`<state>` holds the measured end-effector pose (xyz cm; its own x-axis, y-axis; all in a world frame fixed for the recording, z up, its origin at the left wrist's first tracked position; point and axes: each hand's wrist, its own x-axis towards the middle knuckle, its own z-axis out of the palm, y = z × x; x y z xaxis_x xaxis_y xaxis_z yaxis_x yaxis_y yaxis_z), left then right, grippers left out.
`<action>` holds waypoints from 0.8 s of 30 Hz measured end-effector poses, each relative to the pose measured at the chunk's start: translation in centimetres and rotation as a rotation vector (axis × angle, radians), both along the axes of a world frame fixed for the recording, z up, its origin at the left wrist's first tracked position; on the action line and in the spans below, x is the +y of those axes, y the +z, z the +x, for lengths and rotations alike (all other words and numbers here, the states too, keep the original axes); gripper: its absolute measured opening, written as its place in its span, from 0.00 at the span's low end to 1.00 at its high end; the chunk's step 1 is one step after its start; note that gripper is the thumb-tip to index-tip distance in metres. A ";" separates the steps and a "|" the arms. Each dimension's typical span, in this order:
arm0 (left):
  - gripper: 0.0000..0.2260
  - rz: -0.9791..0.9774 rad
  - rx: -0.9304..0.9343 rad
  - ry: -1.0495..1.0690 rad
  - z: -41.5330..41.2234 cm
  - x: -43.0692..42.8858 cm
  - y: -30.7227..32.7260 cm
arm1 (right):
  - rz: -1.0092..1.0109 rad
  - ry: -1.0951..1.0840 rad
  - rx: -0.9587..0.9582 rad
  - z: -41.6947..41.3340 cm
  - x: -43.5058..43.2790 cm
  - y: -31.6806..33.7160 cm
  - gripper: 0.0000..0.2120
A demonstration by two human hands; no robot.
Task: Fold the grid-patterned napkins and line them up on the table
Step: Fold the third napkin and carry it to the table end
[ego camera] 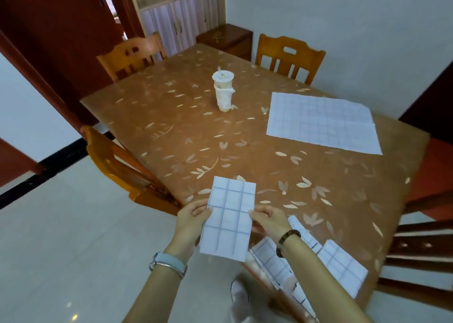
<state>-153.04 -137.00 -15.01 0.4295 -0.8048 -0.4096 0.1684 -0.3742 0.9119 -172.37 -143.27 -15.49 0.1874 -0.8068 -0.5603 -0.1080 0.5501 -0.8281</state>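
Your left hand (193,216) pinches the left long edge of a folded napkin (228,222) — thumb on top, fingers curled beneath. Your right hand (268,218) grips the opposite edge, its fingers bent round the rim. Neither hand is slack; both are closed on that one napkin and touch nothing else.

The napkin is a narrow rectangle, three grid squares wide, with its long side running away from you. Its far end lies over the near corner of the table (186,117), and its near end reaches out past the table edge, above the floor. Whether the far end rests on the table or is lifted off it cannot be told from this view.

Under your right forearm, along the near edge of the table, lie folded napkins (343,266) — one shows clear to the right of the arm, while the others are partly hidden by it, so their number is unclear. Well apart from them, at the far right of the table, an open napkin (321,121) lies flat.

A white cup (223,90) stands upright near the table's middle. A watch (169,264) sits on your left wrist and a bead bracelet (286,239) on your right. Wooden chairs (289,55) stand round the table.
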 end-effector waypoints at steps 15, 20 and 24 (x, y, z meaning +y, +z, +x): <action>0.08 0.161 -0.022 -0.252 -2.9 -9.4 -5.3 | 0.180 -0.285 0.071 -3.9 -3.3 -4.4 0.04; 0.07 0.193 -0.028 -0.320 -3.0 -10.4 -7.4 | 0.227 -0.401 0.096 -3.8 -2.6 -6.4 0.05; 0.07 0.191 -0.021 -0.375 -2.3 -11.1 -8.6 | 0.228 -0.474 0.097 -2.8 -2.1 -7.1 0.05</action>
<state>-155.36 -148.14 -23.64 0.1314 -0.8174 -0.5609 -0.0298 -0.5688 0.8219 -175.15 -145.37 -22.59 -0.2296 -0.6462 -0.7279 0.1259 0.7218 -0.6805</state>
